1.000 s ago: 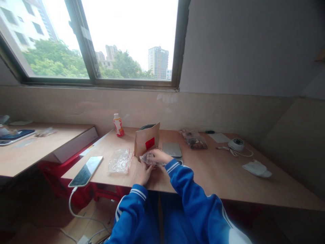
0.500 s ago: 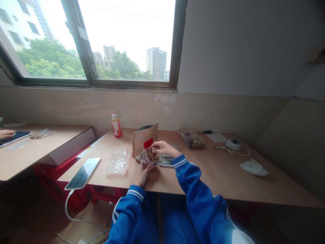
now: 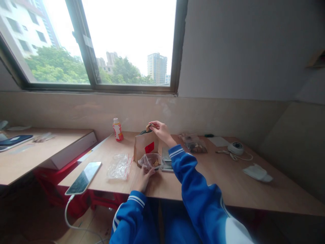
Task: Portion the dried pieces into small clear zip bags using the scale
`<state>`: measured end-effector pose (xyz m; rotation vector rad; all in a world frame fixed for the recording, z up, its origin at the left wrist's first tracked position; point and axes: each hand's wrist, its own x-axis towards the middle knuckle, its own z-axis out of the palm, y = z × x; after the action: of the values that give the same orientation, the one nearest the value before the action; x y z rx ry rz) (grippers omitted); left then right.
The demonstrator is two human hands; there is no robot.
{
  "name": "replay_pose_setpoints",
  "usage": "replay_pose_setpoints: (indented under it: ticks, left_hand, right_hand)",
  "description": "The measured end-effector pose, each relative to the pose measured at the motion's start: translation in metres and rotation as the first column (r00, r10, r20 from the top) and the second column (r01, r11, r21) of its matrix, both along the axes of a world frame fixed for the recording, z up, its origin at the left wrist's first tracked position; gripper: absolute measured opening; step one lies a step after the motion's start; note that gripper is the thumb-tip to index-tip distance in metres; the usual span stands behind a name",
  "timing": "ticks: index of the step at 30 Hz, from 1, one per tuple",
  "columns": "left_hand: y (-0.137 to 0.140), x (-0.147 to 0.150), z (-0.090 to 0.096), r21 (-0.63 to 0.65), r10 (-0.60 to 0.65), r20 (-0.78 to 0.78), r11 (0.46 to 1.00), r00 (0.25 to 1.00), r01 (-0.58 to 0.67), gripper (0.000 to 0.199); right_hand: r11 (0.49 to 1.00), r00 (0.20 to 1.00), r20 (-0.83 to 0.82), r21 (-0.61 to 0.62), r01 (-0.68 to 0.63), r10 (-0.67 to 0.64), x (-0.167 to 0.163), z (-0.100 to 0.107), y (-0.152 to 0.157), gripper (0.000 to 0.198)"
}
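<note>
A brown paper bag (image 3: 141, 145) with a red label stands upright on the table, its top edge open. My right hand (image 3: 160, 130) is at the mouth of this bag, its fingers pinched on a brown dried slice (image 3: 149, 127). In front of the bag lies a clear plastic bag (image 3: 147, 160) with several brown pieces (image 3: 156, 163) inside. My left hand (image 3: 145, 176) grips the near edge of that plastic bag between thumb and fingers. Partly behind my right sleeve is a flat grey kitchen scale (image 3: 167, 162).
Left of the paper bag lie empty zip bags (image 3: 118, 166) and a charging phone (image 3: 83, 178). A bottle (image 3: 117, 130) stands behind. To the right are filled plastic bags (image 3: 196, 145), a white dome camera (image 3: 235, 147) and a crumpled white cloth or paper (image 3: 257, 173).
My right hand has risen from the plastic bag to the paper bag's mouth with a dried slice. My left hand stays at the plastic bag, which now gapes wider. The view has tilted slightly.
</note>
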<state>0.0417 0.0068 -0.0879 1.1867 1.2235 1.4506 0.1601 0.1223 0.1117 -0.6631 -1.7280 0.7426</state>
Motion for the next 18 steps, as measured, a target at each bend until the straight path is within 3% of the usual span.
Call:
replay_pose_setpoints:
  ticks: [5, 9, 12, 14, 18]
  left_hand:
    - [-0.003, 0.0, 0.009, -0.011, 0.018, -0.047, 1.0, 0.999, -0.019, 0.056]
    - [-0.005, 0.001, 0.015, -0.013, 0.031, -0.047, 0.999, 0.998, -0.032, 0.055]
    - [-0.006, 0.002, 0.017, -0.012, 0.041, -0.065, 0.999, 0.997, -0.042, 0.055]
    - [-0.005, 0.002, 0.016, -0.009, 0.032, -0.032, 0.999, 0.999, -0.033, 0.057]
    - [0.0, 0.003, 0.005, 0.017, 0.033, 0.018, 0.999, 0.999, -0.033, 0.056]
  right_hand:
    - [0.991, 0.944, 0.303, 0.077, 0.111, -0.129, -0.012, -0.011, -0.004, 0.012]
    - [0.983, 0.931, 0.318, 0.085, 0.162, -0.181, -0.012, -0.017, -0.006, 0.026]
    - [0.975, 0.91, 0.359, 0.147, 0.164, -0.207, -0.011, -0.017, -0.006, 0.016]
    - [0.958, 0.862, 0.436, 0.229, 0.173, -0.26, -0.01, -0.017, -0.006, 0.013]
    - [0.918, 0.772, 0.523, 0.342, 0.198, -0.362, -0.008, -0.021, -0.009, 0.027]
